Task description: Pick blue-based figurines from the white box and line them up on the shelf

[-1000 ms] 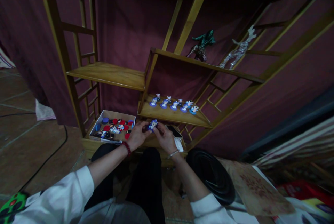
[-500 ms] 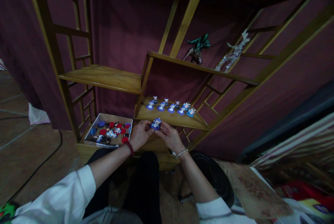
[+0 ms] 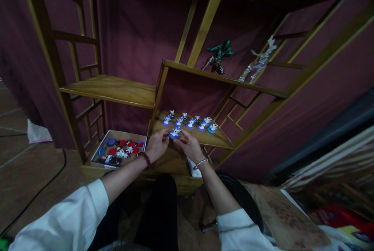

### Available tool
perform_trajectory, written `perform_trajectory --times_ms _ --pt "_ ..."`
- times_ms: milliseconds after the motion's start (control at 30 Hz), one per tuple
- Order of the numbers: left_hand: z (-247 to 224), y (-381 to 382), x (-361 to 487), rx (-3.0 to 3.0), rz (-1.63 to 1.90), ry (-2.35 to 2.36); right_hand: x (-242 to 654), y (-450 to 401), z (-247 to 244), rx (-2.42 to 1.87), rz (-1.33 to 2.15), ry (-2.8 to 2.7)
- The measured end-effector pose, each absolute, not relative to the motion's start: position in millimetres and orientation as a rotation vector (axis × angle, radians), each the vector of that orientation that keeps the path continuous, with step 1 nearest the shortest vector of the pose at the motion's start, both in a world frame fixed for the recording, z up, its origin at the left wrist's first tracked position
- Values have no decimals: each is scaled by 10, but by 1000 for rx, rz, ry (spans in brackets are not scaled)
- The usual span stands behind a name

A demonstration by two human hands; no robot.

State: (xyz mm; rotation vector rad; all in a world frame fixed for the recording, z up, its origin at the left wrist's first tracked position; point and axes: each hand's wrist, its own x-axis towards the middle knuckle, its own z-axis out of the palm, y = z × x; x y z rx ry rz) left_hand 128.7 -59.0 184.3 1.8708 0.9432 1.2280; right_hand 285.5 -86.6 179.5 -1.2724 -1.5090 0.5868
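Between my two hands is a small figurine (image 3: 175,133) with white and purple-blue parts on a round purple-blue base. My left hand (image 3: 157,144) pinches it from the left, and my right hand (image 3: 189,145) grips its right side. Both hands are at the front edge of a low wooden shelf (image 3: 217,139). Behind them on that shelf stand similar figurines (image 3: 191,123) in rows, with small dark ones (image 3: 184,116) at the back. Left of my left hand sits an open cardboard box (image 3: 96,160) with several figurine pieces and red and blue round bases.
A green and brown figure (image 3: 219,57) and a clear deer figure (image 3: 259,60) stand on the upper right shelf. A bare wooden shelf (image 3: 111,88) juts out at left. Under my right wrist lies a white object (image 3: 194,169). A black round stool (image 3: 239,198) is at lower right.
My hands, holding the figurine, have moved slightly up toward the shelf's front edge. The white object under my right wrist shows more. The view has shifted a little.
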Motion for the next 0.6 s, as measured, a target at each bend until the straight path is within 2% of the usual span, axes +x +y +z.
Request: perform_trajectory --times_ms 267,600 --pt "1888 -428 1262 2125 1144 1086 2893 -583 1793 -1415 405 -1576" --pt "1835 -363 1288 2273 1092 1143 2930 -343 1689 -1428 415 -1638"
